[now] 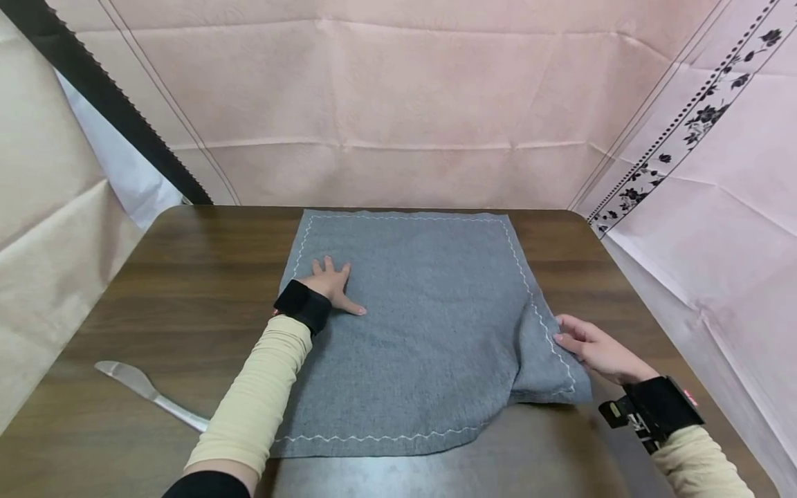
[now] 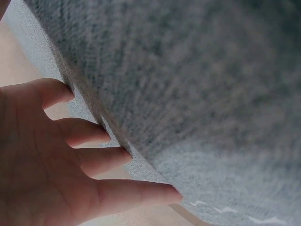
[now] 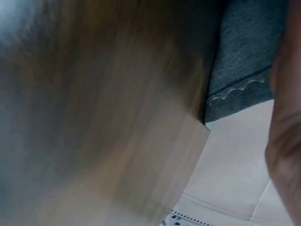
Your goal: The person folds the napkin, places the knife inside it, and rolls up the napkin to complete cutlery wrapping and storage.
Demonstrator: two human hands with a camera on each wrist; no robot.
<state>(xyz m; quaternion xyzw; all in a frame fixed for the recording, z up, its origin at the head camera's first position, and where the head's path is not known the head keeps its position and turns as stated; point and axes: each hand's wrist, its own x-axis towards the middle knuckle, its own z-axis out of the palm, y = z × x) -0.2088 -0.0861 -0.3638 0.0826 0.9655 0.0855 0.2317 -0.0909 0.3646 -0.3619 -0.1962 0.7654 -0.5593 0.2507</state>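
Note:
A grey-blue cloth (image 1: 405, 311) with white wavy stitching along its border lies over the table. My left hand (image 1: 330, 282) presses on its left part, fingers spread and straight; in the left wrist view the fingertips of that hand (image 2: 51, 155) touch the cloth (image 2: 188, 94). At the right edge, my right hand (image 1: 600, 349) pinches the cloth between thumb and fingers. The near right corner is lifted there, and a fold runs inward from it. In the right wrist view only a blurred part of the right hand (image 3: 287, 132) shows, beside the cloth (image 3: 247, 52).
A silver table knife (image 1: 143, 387) lies left of the cloth, its handle end hidden behind the left forearm. The brown wooden table (image 1: 205, 297) has rounded far corners. Pale creased sheets (image 1: 423, 90) hang behind and beside it, one with a black floral band (image 1: 697, 124).

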